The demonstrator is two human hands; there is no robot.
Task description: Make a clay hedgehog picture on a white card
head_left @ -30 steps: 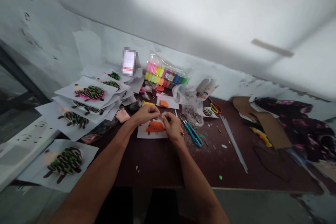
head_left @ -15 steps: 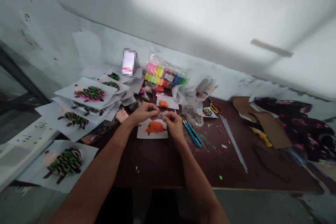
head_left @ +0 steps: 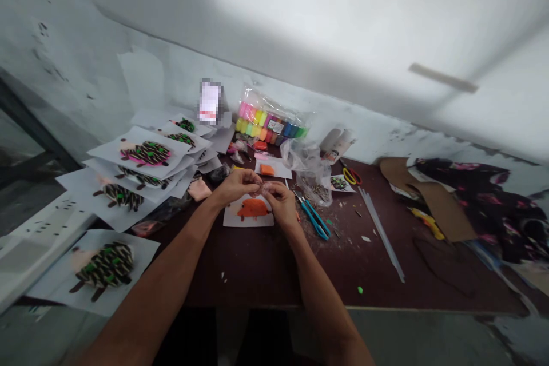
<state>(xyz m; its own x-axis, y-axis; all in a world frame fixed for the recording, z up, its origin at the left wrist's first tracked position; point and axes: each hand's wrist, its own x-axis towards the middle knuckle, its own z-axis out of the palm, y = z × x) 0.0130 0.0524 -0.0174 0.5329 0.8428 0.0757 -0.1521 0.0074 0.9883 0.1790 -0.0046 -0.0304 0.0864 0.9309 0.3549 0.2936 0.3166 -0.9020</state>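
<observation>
My left hand (head_left: 241, 186) and my right hand (head_left: 279, 199) meet above a white card (head_left: 231, 221). Both have their fingers pinched on a small, clear, crinkled plastic wrapper (head_left: 265, 187) between them. What the wrapper holds is too small to tell. On the card below lies an orange clay hedgehog shape (head_left: 255, 207) with dark feet; its upper edge is near my fingers. Behind the hands, an orange clay block (head_left: 267, 170) rests on another white paper (head_left: 282, 167).
Hedgehog pictures (head_left: 148, 152) are stacked at left, beside pink clay (head_left: 199, 189). Behind stand a bag of coloured clay (head_left: 272, 123) and a phone (head_left: 210, 102). Blue-handled tweezers (head_left: 315, 220), scissors (head_left: 352, 175), glue sticks (head_left: 383, 234) and a yellow glue gun (head_left: 428, 223) lie at right.
My hands have drawn slightly closer together over the card, and the right hand has shifted a little to the left. The wrapper between them looks more bunched.
</observation>
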